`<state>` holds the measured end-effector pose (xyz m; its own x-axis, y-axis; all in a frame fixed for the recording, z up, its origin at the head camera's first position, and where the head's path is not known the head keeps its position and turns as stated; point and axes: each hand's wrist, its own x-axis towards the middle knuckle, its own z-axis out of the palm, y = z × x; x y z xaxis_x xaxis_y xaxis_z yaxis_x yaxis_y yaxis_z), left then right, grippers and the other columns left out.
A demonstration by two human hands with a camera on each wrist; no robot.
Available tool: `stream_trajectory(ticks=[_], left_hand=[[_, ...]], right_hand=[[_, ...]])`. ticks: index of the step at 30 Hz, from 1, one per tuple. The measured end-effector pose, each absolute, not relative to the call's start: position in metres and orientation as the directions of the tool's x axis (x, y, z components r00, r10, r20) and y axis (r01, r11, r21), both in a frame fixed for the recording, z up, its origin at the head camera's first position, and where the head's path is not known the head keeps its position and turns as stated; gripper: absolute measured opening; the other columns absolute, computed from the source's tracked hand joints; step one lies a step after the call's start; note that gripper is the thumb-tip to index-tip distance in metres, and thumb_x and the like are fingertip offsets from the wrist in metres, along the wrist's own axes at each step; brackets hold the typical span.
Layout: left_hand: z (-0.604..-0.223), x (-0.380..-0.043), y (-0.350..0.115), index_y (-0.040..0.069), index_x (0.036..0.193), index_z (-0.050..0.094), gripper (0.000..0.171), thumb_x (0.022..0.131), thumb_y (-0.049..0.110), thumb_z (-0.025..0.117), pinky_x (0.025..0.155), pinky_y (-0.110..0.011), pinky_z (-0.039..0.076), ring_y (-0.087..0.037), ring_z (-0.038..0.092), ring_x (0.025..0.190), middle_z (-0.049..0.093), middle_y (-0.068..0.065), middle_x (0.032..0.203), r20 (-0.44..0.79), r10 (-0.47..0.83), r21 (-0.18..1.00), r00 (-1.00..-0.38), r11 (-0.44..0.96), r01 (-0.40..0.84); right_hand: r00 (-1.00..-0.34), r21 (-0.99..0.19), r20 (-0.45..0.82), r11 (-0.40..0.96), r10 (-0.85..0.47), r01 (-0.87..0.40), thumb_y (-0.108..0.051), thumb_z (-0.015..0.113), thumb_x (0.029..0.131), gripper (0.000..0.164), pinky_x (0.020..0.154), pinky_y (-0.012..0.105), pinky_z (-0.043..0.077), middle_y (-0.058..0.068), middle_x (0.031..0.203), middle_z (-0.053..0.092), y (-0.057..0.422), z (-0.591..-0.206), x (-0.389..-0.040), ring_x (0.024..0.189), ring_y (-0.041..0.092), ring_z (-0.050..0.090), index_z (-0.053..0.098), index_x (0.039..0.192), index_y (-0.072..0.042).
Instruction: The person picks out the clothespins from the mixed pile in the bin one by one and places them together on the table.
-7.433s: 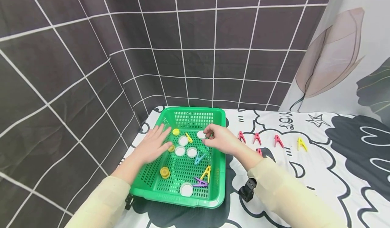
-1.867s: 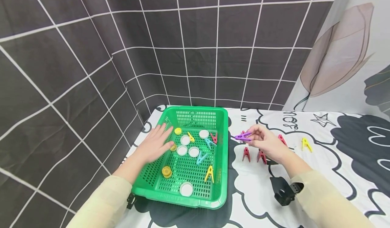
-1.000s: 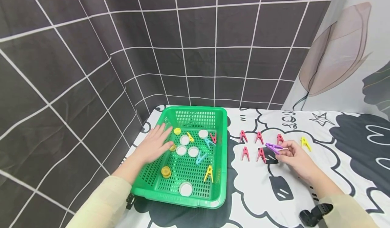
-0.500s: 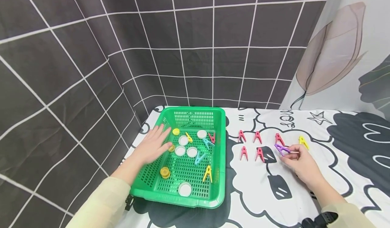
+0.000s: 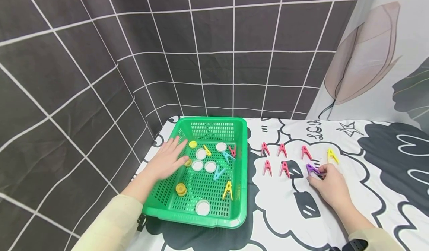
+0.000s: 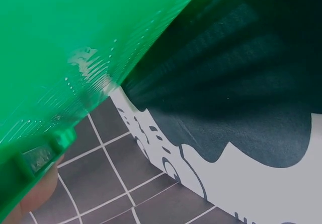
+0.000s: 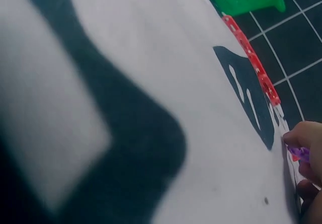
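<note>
My right hand (image 5: 331, 184) pinches a purple clothespin (image 5: 313, 169) low over the tablecloth, just in front of a yellow clothespin (image 5: 331, 155). In the right wrist view, the purple clothespin (image 7: 301, 153) shows between thumb and fingers at the right edge. My left hand (image 5: 167, 159) lies across the left rim of the green basket (image 5: 244, 161), fingers straight and spread. Two rows of red clothespins (image 5: 284, 168) stand to the left of the purple one. Inside the basket are a red clothespin (image 5: 232, 151), blue clothespins (image 5: 219, 173) and yellow clothespins (image 5: 228, 190).
White round caps (image 5: 202, 207) and yellow round caps (image 5: 181, 189) also lie in the basket. Dark grid-patterned cloth (image 5: 214, 68) rises behind and at the left. The tablecloth (image 5: 278, 210) has cloud drawings and stretches far to the right.
My right hand has taken the purple clothespin out of the basket, carried it right past the red ones and lowered it before the yellow one. My left hand has stayed on the rim.
</note>
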<state>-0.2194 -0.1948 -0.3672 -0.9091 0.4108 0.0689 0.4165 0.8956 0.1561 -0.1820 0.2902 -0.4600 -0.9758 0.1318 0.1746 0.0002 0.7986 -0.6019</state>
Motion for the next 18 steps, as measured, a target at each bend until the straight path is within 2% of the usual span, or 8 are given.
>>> stream_trajectory(ticks=[7,13,18], left_hand=[[-0.3656,-0.2182,-0.1947,0.007,0.149,0.021,0.068,0.099,0.051,0.03,0.113,-0.049,0.004,-0.041,0.009,0.139,0.013,-0.025,0.152,0.065,0.413,0.155,-0.908,0.895,0.418],[-0.3661,-0.2192,-0.1947,0.006,0.149,0.022,0.069,0.099,0.052,0.03,0.113,-0.049,0.004,-0.041,0.009,0.139,0.013,-0.025,0.152,0.072,0.415,0.151,-0.907,0.894,0.421],[-0.3654,-0.2193,-0.1952,0.007,0.15,0.02,0.068,0.099,0.052,0.029,0.113,-0.048,0.004,-0.041,0.009,0.139,0.012,-0.024,0.152,0.067,0.414,0.153,-0.908,0.895,0.42]], right_hand=[[-0.966,-0.582,0.213,0.813,0.149,-0.003,-0.018,0.074,0.074,0.039,0.059,0.038,0.035,0.018,0.078,0.057,0.2871,-0.4624,-0.1803,0.072,0.033,0.049,0.05,0.091,0.007],[-0.969,-0.586,0.193,0.81,0.152,0.01,-0.022,0.073,0.075,0.04,0.06,0.041,0.033,0.017,0.076,0.057,0.2872,-0.4625,-0.1807,0.076,0.038,0.046,0.05,0.09,0.006],[-0.966,-0.6,0.195,0.799,0.168,0.018,-0.025,0.074,0.075,0.042,0.061,0.038,0.037,0.016,0.078,0.058,0.287,-0.4609,-0.182,0.074,0.035,0.052,0.05,0.09,0.005]])
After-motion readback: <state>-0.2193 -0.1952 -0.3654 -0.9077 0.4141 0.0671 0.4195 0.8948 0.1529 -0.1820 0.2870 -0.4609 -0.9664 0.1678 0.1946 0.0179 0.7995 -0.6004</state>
